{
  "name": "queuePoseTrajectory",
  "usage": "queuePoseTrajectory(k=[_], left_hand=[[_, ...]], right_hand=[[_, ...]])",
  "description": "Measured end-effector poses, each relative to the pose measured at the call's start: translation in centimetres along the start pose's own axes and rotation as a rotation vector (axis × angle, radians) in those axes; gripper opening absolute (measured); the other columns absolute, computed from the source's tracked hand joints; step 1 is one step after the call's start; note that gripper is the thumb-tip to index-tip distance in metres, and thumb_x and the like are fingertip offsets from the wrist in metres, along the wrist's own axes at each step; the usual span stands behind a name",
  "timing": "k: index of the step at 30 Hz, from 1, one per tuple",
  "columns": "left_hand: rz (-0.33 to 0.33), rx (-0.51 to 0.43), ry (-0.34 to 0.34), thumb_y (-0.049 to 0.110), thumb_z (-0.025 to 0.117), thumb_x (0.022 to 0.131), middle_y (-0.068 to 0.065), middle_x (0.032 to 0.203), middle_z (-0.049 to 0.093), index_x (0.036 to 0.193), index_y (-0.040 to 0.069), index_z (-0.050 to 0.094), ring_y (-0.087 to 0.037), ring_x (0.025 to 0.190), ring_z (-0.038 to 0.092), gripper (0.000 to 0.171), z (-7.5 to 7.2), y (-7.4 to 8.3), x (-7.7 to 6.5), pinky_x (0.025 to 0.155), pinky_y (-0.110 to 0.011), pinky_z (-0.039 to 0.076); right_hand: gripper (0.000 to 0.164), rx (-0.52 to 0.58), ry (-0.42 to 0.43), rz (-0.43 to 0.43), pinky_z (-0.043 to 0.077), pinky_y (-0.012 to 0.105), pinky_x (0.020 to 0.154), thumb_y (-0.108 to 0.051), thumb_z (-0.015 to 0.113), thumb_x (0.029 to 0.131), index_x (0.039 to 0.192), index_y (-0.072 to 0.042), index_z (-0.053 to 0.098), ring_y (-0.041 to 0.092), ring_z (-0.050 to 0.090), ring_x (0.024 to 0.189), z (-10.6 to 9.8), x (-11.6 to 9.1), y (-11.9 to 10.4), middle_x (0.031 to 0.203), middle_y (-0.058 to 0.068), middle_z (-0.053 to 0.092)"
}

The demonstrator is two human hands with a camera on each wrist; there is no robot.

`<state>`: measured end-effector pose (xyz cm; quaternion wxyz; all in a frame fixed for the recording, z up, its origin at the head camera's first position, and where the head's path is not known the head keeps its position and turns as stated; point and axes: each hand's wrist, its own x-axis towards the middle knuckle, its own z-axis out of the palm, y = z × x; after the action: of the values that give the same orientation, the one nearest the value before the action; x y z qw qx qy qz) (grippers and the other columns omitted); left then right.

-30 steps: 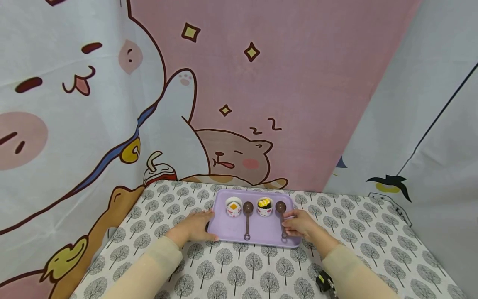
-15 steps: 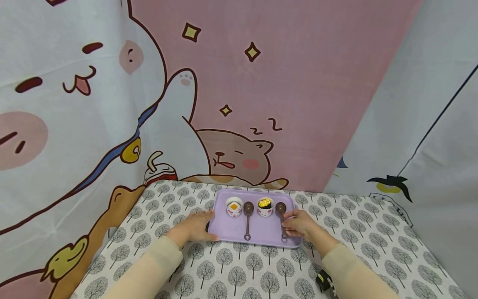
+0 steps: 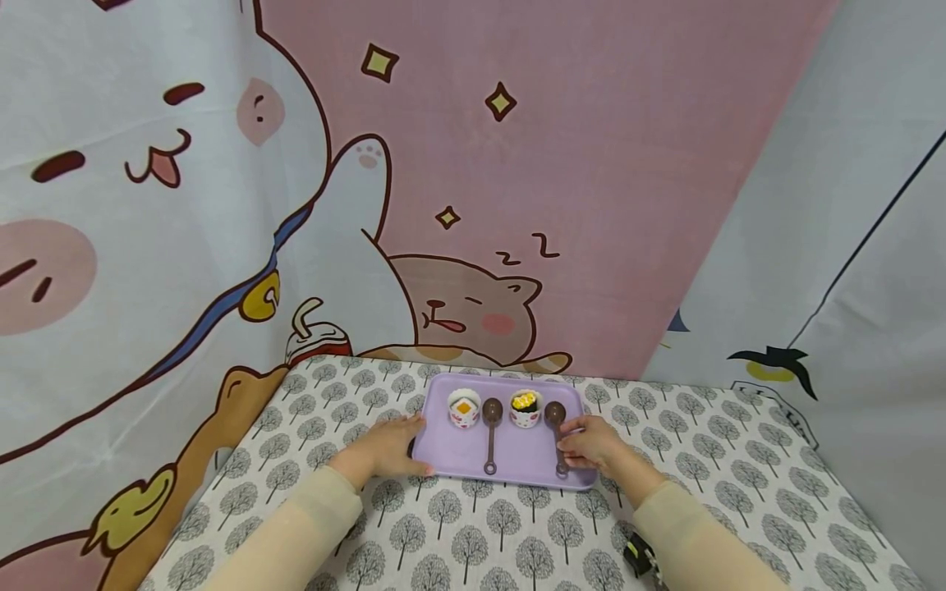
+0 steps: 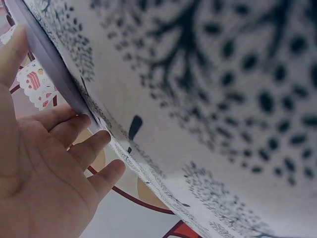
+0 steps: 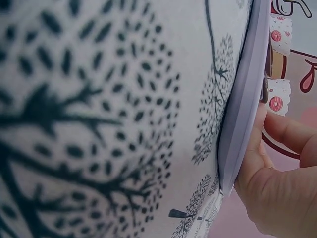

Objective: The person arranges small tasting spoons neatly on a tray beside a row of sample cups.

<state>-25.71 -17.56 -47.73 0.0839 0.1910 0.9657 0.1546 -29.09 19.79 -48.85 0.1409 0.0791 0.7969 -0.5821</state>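
Observation:
In the head view a lilac tray (image 3: pixel 521 451) lies on the table. On it stand a paper cup with a white treat and an orange square on top (image 3: pixel 463 409), and a cup with dark and yellow filling (image 3: pixel 525 409). A brown spoon (image 3: pixel 491 435) lies between them; a second brown spoon (image 3: pixel 555 413) is at the right. My right hand (image 3: pixel 594 443) pinches that right spoon by its handle, over the tray's right side. At the tray's left edge my left hand (image 3: pixel 386 447) rests with its fingers spread loosely, also plain from its palm (image 4: pixel 44 168) in the left wrist view.
A tree-print cloth (image 3: pixel 473 533) covers the table around the tray. Near my right sleeve lies a small black and yellow-green object (image 3: pixel 639 556). Behind the table hangs a curtain (image 3: pixel 591 205) with cartoon animals.
The right spoon and my right fingers have shifted very slightly to the left. My left hand and the tray look the same.

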Motion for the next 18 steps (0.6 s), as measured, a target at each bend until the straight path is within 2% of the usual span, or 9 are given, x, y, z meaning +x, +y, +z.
queuePoseTrajectory(k=[18], left_hand=[[0.001,0.006,0.001,0.061,0.074,0.079,-0.016,0.159,0.035,0.151,0.0,0.04,-0.043,0.143,0.034,0.101,0.04,0.03,0.07,0.118,-0.06,0.025]], right_hand=[[0.035,-0.032,0.012,-0.004,0.06,0.029,0.058,0.012,0.068,0.084,0.117,0.011,0.055,0.017,0.062,0.06,0.39,-0.21,-0.02,0.081,0.014,0.06]])
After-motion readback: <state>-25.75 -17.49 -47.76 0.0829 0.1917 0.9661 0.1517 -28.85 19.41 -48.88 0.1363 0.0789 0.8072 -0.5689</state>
